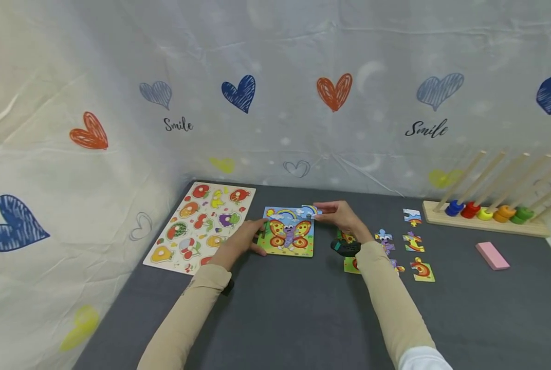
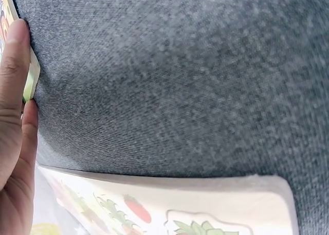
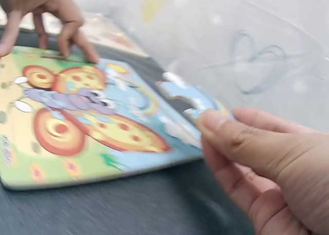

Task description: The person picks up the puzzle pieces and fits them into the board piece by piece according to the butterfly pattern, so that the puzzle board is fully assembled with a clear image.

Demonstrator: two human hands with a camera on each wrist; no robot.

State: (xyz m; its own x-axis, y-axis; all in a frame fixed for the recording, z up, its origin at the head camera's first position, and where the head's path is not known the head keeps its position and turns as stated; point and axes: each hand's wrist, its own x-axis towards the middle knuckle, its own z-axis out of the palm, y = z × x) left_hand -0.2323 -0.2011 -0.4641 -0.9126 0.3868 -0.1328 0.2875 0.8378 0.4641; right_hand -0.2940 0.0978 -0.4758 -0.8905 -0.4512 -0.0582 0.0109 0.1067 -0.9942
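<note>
A butterfly jigsaw board lies flat on the dark table. My left hand holds its left edge, thumb near the front corner and fingers further back; in the left wrist view those fingers touch the board's side. Above the board's back right corner, my right hand pinches a blue jigsaw piece with a rainbow print between thumb and fingers. Several loose jigsaw pieces lie on the table to the right, some partly hidden by the right forearm.
A fruit puzzle board lies to the left. At the back right stands a wooden peg rack with coloured rings, and in front of it lies a pink block. A printed cloth wall borders the table.
</note>
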